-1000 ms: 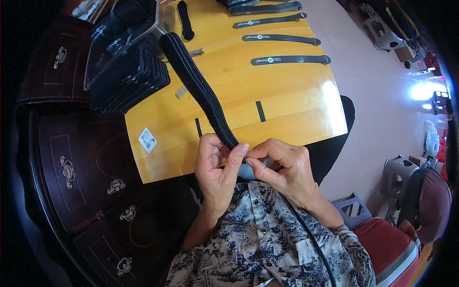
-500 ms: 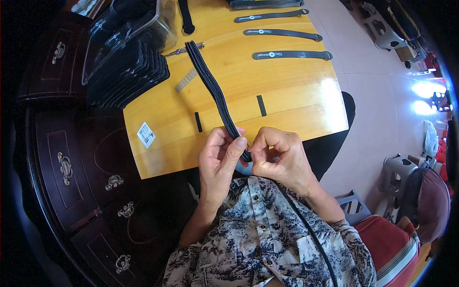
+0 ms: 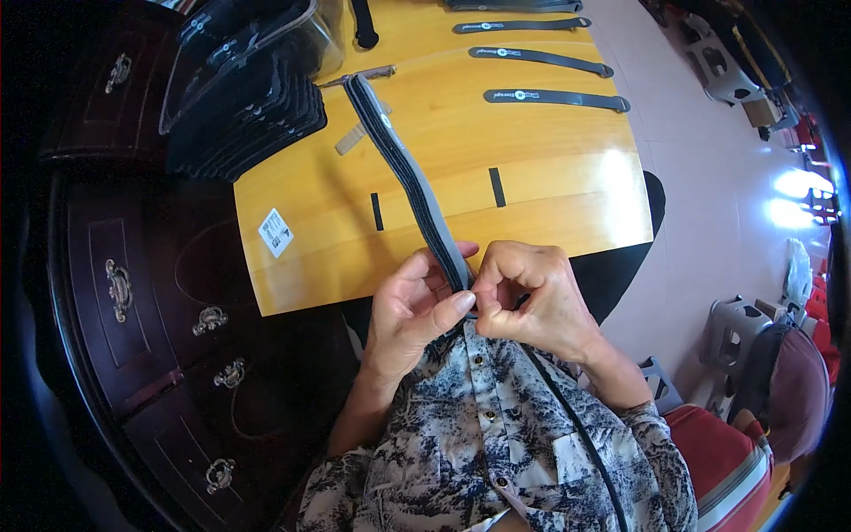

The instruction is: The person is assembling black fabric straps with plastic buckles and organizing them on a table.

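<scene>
A bundle of black and grey straps [image 3: 409,182], layered edge to edge, rises from my hands and slants away over the table. My left hand [image 3: 403,315] is closed round its near end, thumb on top. At that same end my right hand [image 3: 536,293] is in a pinch, with thumb and forefinger against the straps; what exactly lies between those fingertips is hidden. Beyond the hands, three grey straps with end rings lie spaced apart on the table: a far strap [image 3: 523,26], a middle strap [image 3: 542,60] and a near strap [image 3: 557,99].
The yellow table [image 3: 310,284] bears two short black strips, one left [image 3: 377,212] and one right [image 3: 497,187], a white label [image 3: 276,232], a tan strip [image 3: 351,139] and a thin tool [image 3: 379,72]. Black stacked straps [image 3: 253,120] stand by a clear bin [image 3: 330,40]. Dark drawers [image 3: 124,355] flank the left.
The bundle has turned slightly, showing more of a grey face along its right side. My hands stay at its near end, the left thumb now nearer the right fingertips. The view has shifted a little.
</scene>
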Tool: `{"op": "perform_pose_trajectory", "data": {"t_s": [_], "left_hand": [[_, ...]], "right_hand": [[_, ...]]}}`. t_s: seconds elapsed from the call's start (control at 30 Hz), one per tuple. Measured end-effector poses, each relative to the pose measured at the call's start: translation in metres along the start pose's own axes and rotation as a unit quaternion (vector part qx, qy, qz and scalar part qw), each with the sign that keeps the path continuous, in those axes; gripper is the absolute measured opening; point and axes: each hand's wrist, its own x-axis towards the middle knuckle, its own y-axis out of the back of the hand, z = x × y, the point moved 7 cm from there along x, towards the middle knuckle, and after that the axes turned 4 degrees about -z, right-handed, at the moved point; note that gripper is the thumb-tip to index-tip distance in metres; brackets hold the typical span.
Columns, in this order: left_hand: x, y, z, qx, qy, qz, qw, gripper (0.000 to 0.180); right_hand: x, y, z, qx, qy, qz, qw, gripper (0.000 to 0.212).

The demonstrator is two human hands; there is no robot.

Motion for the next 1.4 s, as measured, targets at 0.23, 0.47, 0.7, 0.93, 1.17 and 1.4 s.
{"op": "perform_pose_trajectory", "data": {"t_s": [0.23,0.47,0.7,0.93,1.17,1.4], "left_hand": [[-0.003,0.001,0.004,0.000,-0.021,0.021,1.000,0.048],[-0.001,-0.001,0.009,0.048,-0.040,0.015,0.998,0.050],[-0.005,0.000,0.002,-0.037,-0.007,-0.009,0.999,0.057],[-0.001,0.003,0.002,-0.100,-0.032,-0.039,0.994,0.058],[-0.002,0.006,0.002,-0.062,-0.072,0.012,0.995,0.058],[-0.005,0.010,0.008,-0.008,-0.114,0.035,0.993,0.058]], "right_hand": [[-0.005,0.001,-0.011,-0.033,0.063,0.008,0.997,0.011],[-0.004,0.002,-0.021,-0.144,0.115,0.013,0.983,0.008],[-0.001,0.006,0.003,0.020,-0.040,-0.039,0.998,0.008],[-0.002,0.009,-0.011,0.015,0.067,-0.022,0.997,0.015],[-0.008,0.012,-0.029,-0.054,0.136,-0.008,0.989,0.015],[-0.012,0.013,-0.024,-0.026,0.109,-0.003,0.994,0.012]]}}
